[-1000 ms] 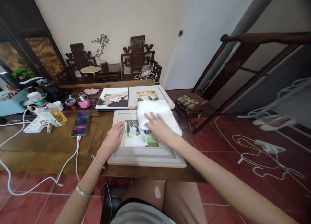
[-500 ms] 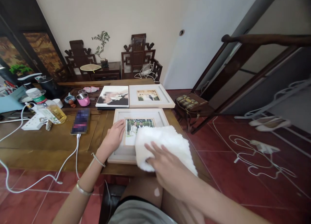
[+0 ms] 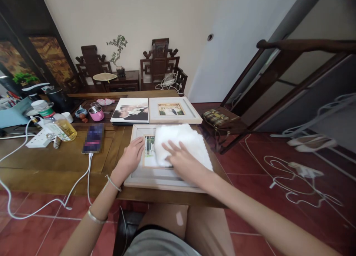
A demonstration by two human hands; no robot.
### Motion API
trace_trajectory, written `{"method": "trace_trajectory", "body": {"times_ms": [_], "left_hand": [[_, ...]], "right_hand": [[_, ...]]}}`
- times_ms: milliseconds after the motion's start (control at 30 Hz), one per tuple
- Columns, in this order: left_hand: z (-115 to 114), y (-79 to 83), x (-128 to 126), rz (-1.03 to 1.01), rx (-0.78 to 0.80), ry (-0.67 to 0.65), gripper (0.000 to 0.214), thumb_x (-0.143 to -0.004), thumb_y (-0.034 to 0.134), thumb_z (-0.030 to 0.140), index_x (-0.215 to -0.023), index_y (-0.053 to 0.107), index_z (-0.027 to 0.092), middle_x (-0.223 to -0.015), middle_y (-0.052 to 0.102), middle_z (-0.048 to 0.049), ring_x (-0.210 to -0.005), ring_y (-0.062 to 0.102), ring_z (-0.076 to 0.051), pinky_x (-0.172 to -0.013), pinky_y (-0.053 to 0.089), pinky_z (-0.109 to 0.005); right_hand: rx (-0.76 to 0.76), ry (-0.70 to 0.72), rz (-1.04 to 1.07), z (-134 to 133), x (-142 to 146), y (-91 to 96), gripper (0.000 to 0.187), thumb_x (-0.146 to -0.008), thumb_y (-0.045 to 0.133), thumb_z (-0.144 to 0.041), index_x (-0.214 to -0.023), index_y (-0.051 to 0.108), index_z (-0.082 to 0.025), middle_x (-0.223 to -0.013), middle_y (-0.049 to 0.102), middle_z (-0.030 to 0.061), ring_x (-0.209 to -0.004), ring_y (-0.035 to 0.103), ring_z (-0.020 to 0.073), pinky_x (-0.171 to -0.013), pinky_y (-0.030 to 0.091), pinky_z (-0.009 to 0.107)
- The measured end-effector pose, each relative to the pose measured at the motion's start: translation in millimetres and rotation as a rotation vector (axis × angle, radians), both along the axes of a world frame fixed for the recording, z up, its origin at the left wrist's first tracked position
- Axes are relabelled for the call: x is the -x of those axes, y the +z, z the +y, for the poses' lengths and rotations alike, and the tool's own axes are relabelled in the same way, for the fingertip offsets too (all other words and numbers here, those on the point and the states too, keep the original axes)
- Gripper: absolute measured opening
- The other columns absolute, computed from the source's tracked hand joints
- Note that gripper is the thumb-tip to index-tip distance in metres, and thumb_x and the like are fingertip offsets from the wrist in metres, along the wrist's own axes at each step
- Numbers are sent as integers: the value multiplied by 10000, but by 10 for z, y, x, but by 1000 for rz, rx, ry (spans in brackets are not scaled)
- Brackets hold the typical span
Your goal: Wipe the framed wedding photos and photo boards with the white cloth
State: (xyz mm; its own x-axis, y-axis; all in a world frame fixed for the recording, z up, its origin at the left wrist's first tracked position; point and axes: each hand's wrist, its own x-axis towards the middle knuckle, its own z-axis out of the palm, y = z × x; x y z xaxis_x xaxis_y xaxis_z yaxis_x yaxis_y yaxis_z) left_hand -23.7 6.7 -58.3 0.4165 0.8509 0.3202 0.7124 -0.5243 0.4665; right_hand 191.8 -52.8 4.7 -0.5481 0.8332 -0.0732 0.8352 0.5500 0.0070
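Note:
A pale wooden picture frame (image 3: 155, 183) lies flat at the table's near edge, its photo mostly covered. Over the photo and the frame's right side lies a fluffy white cloth (image 3: 191, 145). My right hand (image 3: 182, 159) holds this cloth against the frame, fingers spread across its top and the thumb partly hidden. On the left side of the frame rests my left hand (image 3: 132, 156), flat and open, fingertips by the photo's edge. Behind are a second framed photo (image 3: 171, 109) and a white-covered photo panel (image 3: 130, 110), side by side.
Left on the wooden table (image 3: 66, 163) are a charging phone (image 3: 93, 137), a bottle (image 3: 59, 124), a power strip (image 3: 39, 139) and a pink cup (image 3: 96, 113). White cables hang off the near edge. A dark chair (image 3: 258, 78) with a plaid bag (image 3: 215, 117) stands right.
My right hand has pushed the white cloth up and away from me across the frame, hiding more of the photo. The frame's lower right is uncovered. My left hand stays in place.

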Motion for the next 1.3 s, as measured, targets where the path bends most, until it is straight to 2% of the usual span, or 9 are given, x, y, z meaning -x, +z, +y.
{"method": "trace_trajectory", "body": {"times_ms": [133,233,367,500,667,767,1067,1200,1300], "left_hand": [[3,0,-9,14,11,12,350,-959,388,228,-1249,573,166,-1384,516,-93,-1319,436,-228,-1112,352,-461],[9,-5,-8,16,3,8,348,-954,392,220,-1245,575,161,-1379,520,-103,-1317,439,-228,-1108,358,-458],[0,7,-5,13,-10,-5,354,-954,380,211,-1251,569,173,-1377,522,-99,-1317,439,-221,-1112,356,-449],[-4,7,1,9,5,-21,357,-956,377,206,-1259,560,159,-1383,514,-107,-1318,437,-225,-1114,349,-462],[12,-31,17,-21,-9,-36,351,-961,383,232,-1253,565,162,-1381,515,-112,-1317,439,-238,-1107,350,-490],[9,-28,20,-29,-6,-16,360,-953,394,224,-1273,546,160,-1374,520,-119,-1312,445,-241,-1101,362,-484],[-38,34,6,27,21,9,395,-947,351,183,-1302,516,132,-1397,496,-118,-1326,421,-229,-1116,343,-465],[-41,30,5,51,39,0,410,-953,334,185,-1326,495,132,-1427,460,-115,-1350,386,-229,-1125,325,-465],[-56,50,20,19,52,-21,426,-980,293,231,-1366,449,144,-1445,438,-108,-1354,381,-223,-1130,319,-458]], "right_hand": [[227,30,132,-604,57,244,459,-684,450,45,-1031,697,-125,-1439,444,160,-1365,339,337,-1074,326,549],[319,59,255,-813,112,285,420,-694,456,4,-988,702,-167,-1435,462,116,-1360,361,296,-1089,326,518],[215,52,258,-600,208,99,438,-706,456,0,-1057,681,-136,-1467,408,141,-1387,293,330,-1098,275,566],[1,-9,146,-19,197,-113,491,-713,452,43,-1132,661,-102,-1496,340,175,-1403,231,359,-1106,226,589],[-134,-22,8,539,181,-172,463,-754,435,47,-1132,662,-96,-1534,265,154,-1417,151,391,-1093,206,631],[-73,36,-14,454,250,-126,435,-771,434,33,-1117,666,-94,-1534,262,155,-1413,145,406,-1083,200,653],[313,150,206,-555,199,226,404,-695,453,19,-978,700,-131,-1482,376,131,-1402,251,335,-1102,250,590],[281,122,309,-433,156,141,499,-656,424,42,-1027,692,-158,-1476,401,91,-1403,271,274,-1138,233,521],[156,69,251,-146,180,11,509,-670,437,49,-1084,677,-124,-1498,354,124,-1416,214,313,-1139,195,550]]}}
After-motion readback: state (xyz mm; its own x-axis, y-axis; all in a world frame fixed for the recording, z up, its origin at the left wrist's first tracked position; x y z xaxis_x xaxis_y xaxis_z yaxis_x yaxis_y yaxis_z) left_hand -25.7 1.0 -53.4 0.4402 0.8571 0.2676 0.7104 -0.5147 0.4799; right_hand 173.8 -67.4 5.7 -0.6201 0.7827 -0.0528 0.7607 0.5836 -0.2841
